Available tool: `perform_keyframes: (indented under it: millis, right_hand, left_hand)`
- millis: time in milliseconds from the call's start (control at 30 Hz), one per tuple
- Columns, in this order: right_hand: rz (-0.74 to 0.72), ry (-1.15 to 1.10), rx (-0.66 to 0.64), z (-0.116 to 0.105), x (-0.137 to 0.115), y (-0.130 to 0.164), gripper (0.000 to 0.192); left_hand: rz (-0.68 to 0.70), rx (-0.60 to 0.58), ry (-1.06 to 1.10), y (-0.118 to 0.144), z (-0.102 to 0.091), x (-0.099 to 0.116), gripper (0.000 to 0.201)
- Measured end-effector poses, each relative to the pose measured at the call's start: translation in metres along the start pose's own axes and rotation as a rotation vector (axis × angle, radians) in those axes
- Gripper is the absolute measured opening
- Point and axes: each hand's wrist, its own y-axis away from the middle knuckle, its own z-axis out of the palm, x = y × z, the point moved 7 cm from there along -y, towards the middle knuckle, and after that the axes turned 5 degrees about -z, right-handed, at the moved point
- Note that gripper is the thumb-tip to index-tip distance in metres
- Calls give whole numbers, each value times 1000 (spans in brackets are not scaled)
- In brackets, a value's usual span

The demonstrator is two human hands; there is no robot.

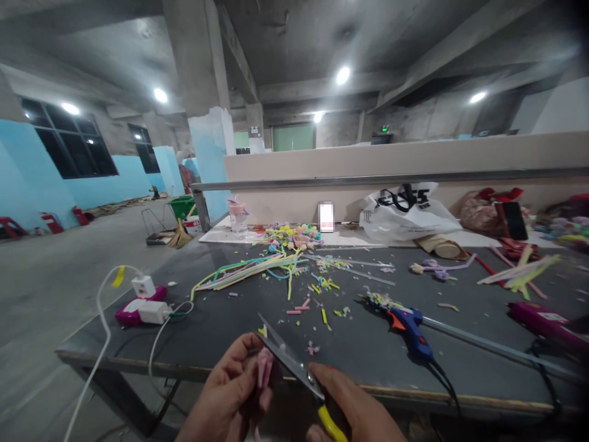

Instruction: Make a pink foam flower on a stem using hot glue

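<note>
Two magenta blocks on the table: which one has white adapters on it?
The left block, near the table's left edge: two white adapters sit on it. The right block, right of the blue glue gun, shows none.

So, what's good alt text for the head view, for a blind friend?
A person's left hand holds a pink piece beside open scissors in the right hand, at a dark table strewn with colourful scraps. A blue glue gun lies to the right.

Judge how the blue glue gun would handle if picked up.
The blue glue gun may feel unwieldy, given the long clear stick extending from its rear. Its black cord could drag. Lying on its side, it seems unlikely to roll.
</note>
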Motion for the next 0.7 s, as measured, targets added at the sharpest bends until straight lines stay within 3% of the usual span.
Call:
perform_keyframes:
  millis: [133, 300, 533, 700]
  right_hand:
    - [20, 28, -45, 4, -4, -4, 58]
    - [-1, 108, 7, 5, -2, -4, 56]
    - [-122, 78, -45, 8, -1, -4, 50]
    - [-30, 43, 49, -4, -3, -12, 48]
  left_hand:
    - [35, -8, 20, -2, -1, -2, 35]
    - [24, -25, 15, 0, 3, -3, 30]
    - [-34, 31, 16, 6, 5, -3, 40]
    - [28, 22, 0, 3, -1, 5, 40]
